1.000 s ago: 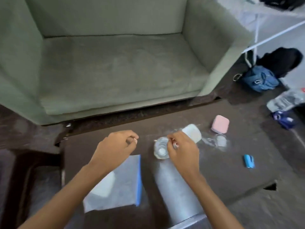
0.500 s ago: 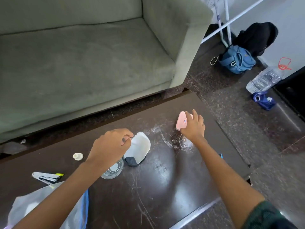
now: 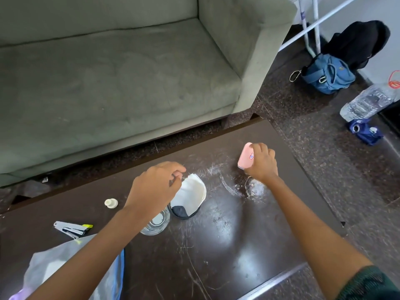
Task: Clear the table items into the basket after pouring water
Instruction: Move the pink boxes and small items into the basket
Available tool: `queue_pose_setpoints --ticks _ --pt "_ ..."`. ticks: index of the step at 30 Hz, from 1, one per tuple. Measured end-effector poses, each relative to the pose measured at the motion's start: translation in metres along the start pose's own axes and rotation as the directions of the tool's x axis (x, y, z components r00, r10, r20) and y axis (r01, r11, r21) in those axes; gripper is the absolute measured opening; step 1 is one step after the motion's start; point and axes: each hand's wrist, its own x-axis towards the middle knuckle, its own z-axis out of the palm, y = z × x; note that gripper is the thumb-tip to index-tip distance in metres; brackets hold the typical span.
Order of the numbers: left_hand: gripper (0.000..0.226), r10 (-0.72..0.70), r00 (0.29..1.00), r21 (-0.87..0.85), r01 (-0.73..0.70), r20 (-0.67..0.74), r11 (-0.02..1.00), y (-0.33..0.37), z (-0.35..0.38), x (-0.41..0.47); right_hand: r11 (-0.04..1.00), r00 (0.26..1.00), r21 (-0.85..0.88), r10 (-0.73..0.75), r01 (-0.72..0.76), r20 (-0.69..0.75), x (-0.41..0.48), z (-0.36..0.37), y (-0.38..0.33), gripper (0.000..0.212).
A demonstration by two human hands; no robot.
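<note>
At the dark wooden table [image 3: 227, 245], we see the right hand [image 3: 263, 164] curled round a pink rounded case [image 3: 245, 158], which stands tilted on its edge near the table's far right side. The left hand [image 3: 154, 186] hovers mid-table with its fingers bent, the tips just beside the top of a white folded sheet [image 3: 191, 192]; we cannot tell whether they pinch it. The sheet rests in a small dark dish [image 3: 180, 212], which touches a clear glass bowl [image 3: 157, 224] partly hidden under the left wrist. Further left lie a white cap [image 3: 111, 202], a stapler [image 3: 71, 229] and a clear plastic bag [image 3: 65, 269]. A green sofa [image 3: 108, 72] stands behind the table; a blue bag [image 3: 328, 74] and a water bottle [image 3: 365, 102] lie on the floor.
</note>
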Motion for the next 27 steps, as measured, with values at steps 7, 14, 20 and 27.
queue_pose_setpoints --ticks 7,14,20,27 --pt "0.073 0.283 0.958 0.199 -0.268 -0.051 0.943 -0.03 -0.041 -0.013 0.909 0.905 0.105 -0.381 0.404 -0.188 -0.05 -0.066 -0.112 0.072" --pt "0.113 0.24 0.966 0.056 -0.246 0.092 0.968 -0.088 -0.103 -0.073 0.711 0.733 0.194 -0.675 0.676 -0.082 -0.161 -0.07 -0.246 0.058" --pt "0.115 0.109 0.985 0.099 -0.123 0.133 0.988 -0.178 -0.147 -0.142 0.63 0.654 0.302 -0.756 0.715 0.028 -0.251 -0.044 -0.338 0.058" --pt "0.101 0.024 0.999 -0.045 -0.023 0.023 0.999 -0.277 -0.206 -0.225 0.515 0.546 0.399 -0.837 0.759 0.04 -0.324 -0.012 -0.457 0.068"
